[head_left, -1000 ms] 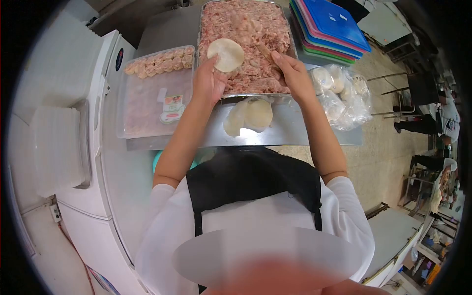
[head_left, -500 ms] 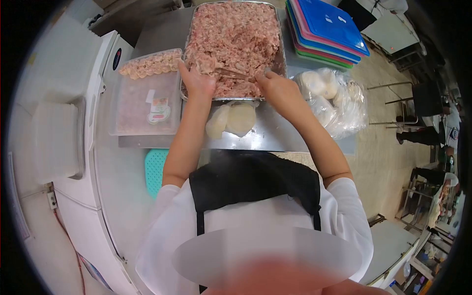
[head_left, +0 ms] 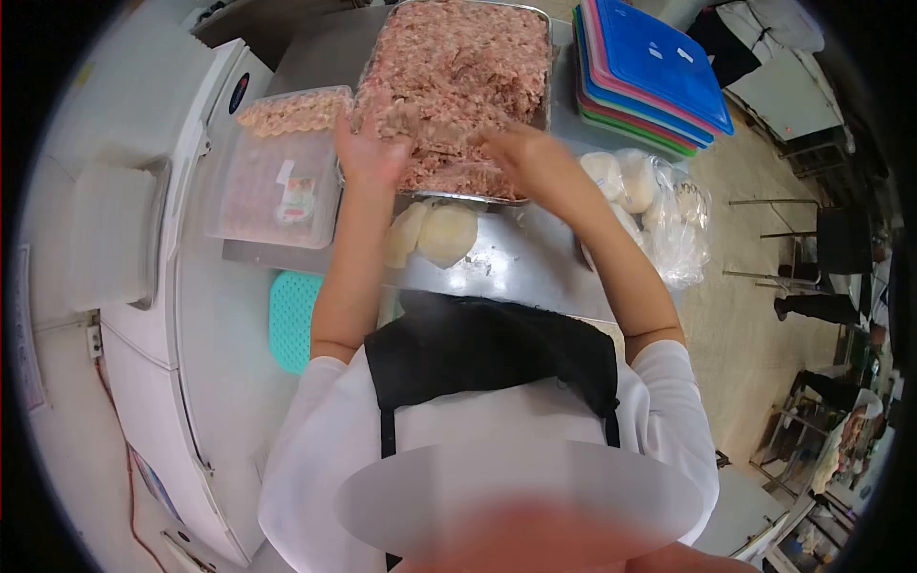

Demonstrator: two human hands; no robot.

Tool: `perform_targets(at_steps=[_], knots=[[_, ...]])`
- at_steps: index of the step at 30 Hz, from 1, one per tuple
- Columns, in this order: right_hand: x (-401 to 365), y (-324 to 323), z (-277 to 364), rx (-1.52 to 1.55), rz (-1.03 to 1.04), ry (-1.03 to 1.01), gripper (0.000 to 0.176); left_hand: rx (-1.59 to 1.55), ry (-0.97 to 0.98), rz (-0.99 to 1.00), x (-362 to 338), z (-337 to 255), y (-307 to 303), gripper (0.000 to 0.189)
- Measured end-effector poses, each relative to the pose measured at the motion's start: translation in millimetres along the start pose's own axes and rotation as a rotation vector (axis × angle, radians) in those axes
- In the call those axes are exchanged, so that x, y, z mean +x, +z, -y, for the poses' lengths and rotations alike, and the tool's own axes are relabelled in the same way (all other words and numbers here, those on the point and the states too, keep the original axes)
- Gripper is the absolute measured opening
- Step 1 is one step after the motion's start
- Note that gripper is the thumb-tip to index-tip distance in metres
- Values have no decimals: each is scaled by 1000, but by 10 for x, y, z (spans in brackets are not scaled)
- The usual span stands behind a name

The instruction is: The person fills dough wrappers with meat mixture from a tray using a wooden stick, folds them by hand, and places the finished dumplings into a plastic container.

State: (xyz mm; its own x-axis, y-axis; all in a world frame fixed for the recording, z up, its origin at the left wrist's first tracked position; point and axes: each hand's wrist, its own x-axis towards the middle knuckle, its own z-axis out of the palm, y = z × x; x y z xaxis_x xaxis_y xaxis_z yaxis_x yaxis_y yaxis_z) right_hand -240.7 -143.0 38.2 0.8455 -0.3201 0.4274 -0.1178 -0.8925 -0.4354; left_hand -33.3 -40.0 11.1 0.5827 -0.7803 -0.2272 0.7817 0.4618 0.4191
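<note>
A large metal tray is heaped with ground meat. Over its front left part is my left hand, palm up and blurred, its fingers curled around what looks like a dumpling with meat filling. My right hand, also smeared by motion, is closed on a thin flat spatula that points left over the meat. Round pale dumpling wrappers lie on the metal table just in front of the tray. Left of my left hand, a clear plastic box has rows of formed dumplings along its far end.
Stacked coloured lids stand right of the tray. A plastic bag of round dough wrappers sits at the table's right edge. A white refrigerator is close on my left, a turquoise basket below the table. People stand farther right.
My left hand has shifted slightly left and its fingers look more spread. My right hand has moved a little, with its wrist turned. The whole view has swung slightly.
</note>
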Motion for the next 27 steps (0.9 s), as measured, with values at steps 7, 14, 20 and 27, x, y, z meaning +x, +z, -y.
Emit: perform_targets(at_steps=[7, 14, 20, 27], knots=[[-23, -465, -58, 433, 229, 351, 27, 1074, 343, 469, -309, -157, 353, 66], [-84, -507, -27, 408, 228, 92, 33, 1564, 305, 876, -144, -289, 330, 47], [13, -184, -527, 176, 196, 1, 25, 1772, 268, 547, -177, -211, 189, 34], [-13, 287, -545, 59, 85, -31, 26, 1787, 201, 211, -77, -267, -148, 55]])
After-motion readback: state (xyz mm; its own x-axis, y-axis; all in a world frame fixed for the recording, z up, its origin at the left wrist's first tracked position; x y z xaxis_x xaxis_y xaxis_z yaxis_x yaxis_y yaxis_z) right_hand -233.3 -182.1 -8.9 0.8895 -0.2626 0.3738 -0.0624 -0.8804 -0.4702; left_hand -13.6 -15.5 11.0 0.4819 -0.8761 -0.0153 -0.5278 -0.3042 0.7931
